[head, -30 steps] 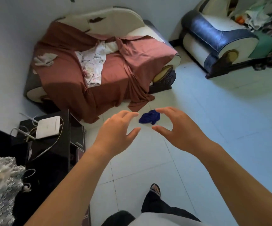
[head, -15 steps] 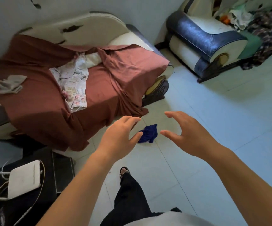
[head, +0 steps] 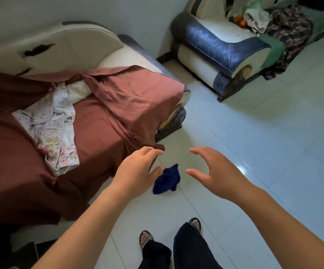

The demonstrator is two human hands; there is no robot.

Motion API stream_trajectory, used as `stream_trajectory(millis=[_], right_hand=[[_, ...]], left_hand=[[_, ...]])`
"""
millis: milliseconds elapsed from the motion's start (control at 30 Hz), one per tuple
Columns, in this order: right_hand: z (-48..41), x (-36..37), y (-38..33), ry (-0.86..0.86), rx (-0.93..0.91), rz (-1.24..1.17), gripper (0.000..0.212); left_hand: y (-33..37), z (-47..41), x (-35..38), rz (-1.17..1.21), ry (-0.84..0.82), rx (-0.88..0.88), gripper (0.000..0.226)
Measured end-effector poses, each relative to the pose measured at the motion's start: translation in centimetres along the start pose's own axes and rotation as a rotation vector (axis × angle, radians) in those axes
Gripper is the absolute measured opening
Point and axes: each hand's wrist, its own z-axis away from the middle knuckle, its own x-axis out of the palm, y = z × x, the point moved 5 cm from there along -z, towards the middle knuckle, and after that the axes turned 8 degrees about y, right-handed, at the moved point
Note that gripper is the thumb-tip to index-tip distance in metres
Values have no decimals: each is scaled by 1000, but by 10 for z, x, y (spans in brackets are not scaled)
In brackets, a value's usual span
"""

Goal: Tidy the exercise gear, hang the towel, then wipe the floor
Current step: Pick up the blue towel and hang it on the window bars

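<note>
The tiled floor (head: 274,152) fills most of your view, and to my eye it is the surface yet to be wiped. On your left stands the long sofa (head: 91,47), draped in a red-brown cover (head: 108,117) that hangs down to the tiles, thrown over the seat, I would guess, to protect it. Ahead on the right sits the blue-and-cream armchair (head: 221,45), well apart from you, with a heap of fabric at its far end too tangled to sort out. A floral cloth (head: 54,133) lies crumpled on the covered seat, dropped loosely rather than folded.

Your left hand (head: 136,171) and right hand (head: 221,171) reach forward and down. Each is released, with fingers spread and gently curved, grasping nothing. They flank the blue cloth (head: 168,180), which lies bunched on the floor near the sofa's front corner and shows between your hands. Your left thumb looks close to its edge, though I cannot tell whether it touches. That framing reads as the start of a two-handed scoop — you seem set to gather it. Whether it is the towel to hang or the rag for wiping, I cannot say.

Counted: one floor, two seats (one sofa, one armchair), one cover, one floral cloth, two hands, two sandalled feet (head: 145,238) at the bottom of the view, one blue cloth — and no exercise gear that I can pick out.
</note>
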Motion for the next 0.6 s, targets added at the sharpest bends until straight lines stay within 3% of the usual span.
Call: stream_trajectory(millis=[300,600], right_hand=[[-80,28,64,-121,-51,-44,56],[-142,140,159,-192,20,-58,52]], left_hand=[[-28,-66,53,-3,25,-120,36],[-89,-115,188,26,-59,-122,34]])
